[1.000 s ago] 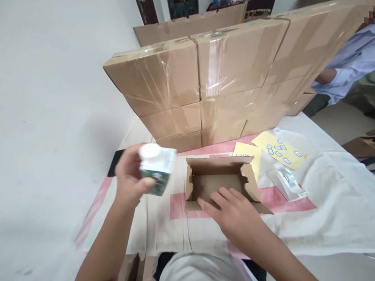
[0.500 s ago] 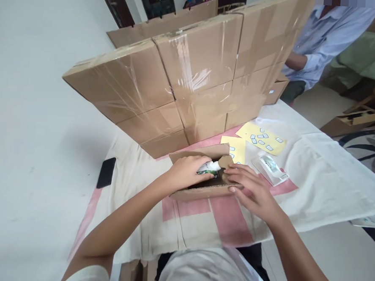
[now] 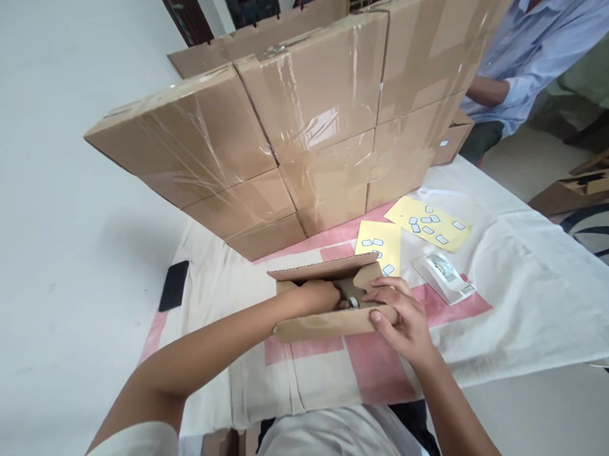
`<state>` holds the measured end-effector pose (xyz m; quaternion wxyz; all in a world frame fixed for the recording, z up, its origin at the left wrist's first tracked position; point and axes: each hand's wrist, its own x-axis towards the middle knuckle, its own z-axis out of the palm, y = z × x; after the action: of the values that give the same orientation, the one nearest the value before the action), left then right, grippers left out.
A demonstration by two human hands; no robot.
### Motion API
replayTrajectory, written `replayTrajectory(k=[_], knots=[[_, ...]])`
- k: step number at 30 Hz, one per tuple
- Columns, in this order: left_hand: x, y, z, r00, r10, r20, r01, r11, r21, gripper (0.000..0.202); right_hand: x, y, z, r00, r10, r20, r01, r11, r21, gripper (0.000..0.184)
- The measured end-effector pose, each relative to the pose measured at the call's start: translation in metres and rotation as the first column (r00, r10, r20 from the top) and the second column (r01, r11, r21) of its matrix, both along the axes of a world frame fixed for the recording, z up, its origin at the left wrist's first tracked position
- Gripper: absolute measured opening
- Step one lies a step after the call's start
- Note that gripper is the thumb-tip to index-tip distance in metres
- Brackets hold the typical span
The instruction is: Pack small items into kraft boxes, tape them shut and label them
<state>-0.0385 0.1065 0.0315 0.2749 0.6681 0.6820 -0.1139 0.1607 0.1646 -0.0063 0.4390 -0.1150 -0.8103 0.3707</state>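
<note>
A small open cardboard box (image 3: pixel 329 326) sits on the cloth in front of me. My left hand (image 3: pixel 321 298) is down inside it, fingers mostly hidden by the front wall. Beside those fingers shows the white cap of a bottle (image 3: pixel 352 302); the rest of the bottle is out of sight in the hand and box. My right hand (image 3: pixel 397 313) grips the box's right end, thumb on the outside of the front wall and fingers over the end flap (image 3: pixel 367 276).
Large taped cardboard boxes (image 3: pixel 326 119) stand behind. Yellow sheets with stickers (image 3: pixel 428 225), a white device or pack (image 3: pixel 443 278) and a black phone (image 3: pixel 174 285) lie on the tablecloth (image 3: pixel 528 290). A person in a light blue shirt (image 3: pixel 542 57) is at the far right.
My left hand has lowered the bottle into the box, so its printed body no longer shows. My right hand stays at the box's right end. The view has shifted slightly.
</note>
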Motion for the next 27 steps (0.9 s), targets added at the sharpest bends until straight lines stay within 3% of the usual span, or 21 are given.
replayTrajectory(k=[2,9,16,27], knots=[[0.002,-0.005,-0.007,0.997,-0.067,-0.03,0.066,0.997,-0.035,0.034,0.001,-0.003,-0.001,1.0,-0.026,-0.016,0.026,0.999,0.022,0.012],[0.004,-0.018,-0.016,0.98,-0.196,-0.035,0.198,0.979,0.045,0.054,0.006,-0.011,-0.008,1.0,-0.015,-0.006,0.015,0.999,0.03,0.011],[-0.006,-0.013,-0.021,0.946,-0.322,-0.029,0.323,0.936,0.138,0.034,0.001,-0.004,-0.01,1.0,0.002,0.029,-0.002,1.0,-0.008,0.011],[0.007,-0.014,-0.026,0.97,-0.198,-0.144,0.223,0.955,0.194,0.03,-0.004,-0.001,-0.009,0.999,0.029,0.02,-0.028,0.999,-0.02,0.01]])
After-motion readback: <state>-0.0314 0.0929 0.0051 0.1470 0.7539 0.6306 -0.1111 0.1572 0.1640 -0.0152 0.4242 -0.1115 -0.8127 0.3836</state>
